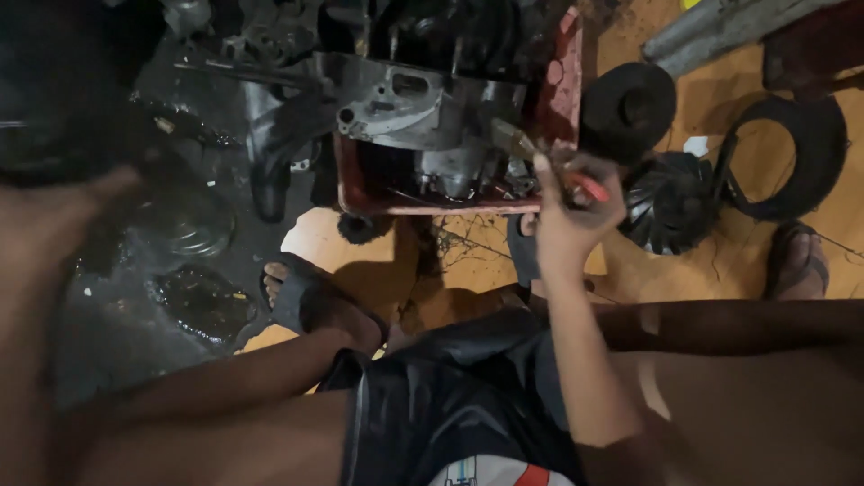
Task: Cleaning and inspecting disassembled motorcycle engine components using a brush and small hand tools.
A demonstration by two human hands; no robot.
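Engine, grey and grimy, seated in a red frame on the orange floor, top centre of the view, just ahead of bent knees. Dark oily patch spread over the floor to the left of it, with round shiny shapes too blurred to name.

Off to the right, well apart from the engine: large black rubber ring lying flat; nearer in, black finned fan wheel; above that, thick black disc close against the frame's outer edge.

Sandalled foot planted below the frame, toes toward the oily patch. Another sandalled foot at far right; whose, cannot tell.

Right hand raised at the frame's lower right corner, fingers curled tight round a tool with a red handle, metal end angled up and left toward the engine's side. Whether the tip touches metal or stops just short: too blurred to say. Left hand low at the left edge, close to the camera and smeared; open or closed, cannot tell, and nothing seen in it.

Judged from this: working at a fitting on the engine's right flank, tool being brought to bear. Calls next for a steady tip seated square on the part, firm wrist, and likely the free hand bracing the frame against shifting.
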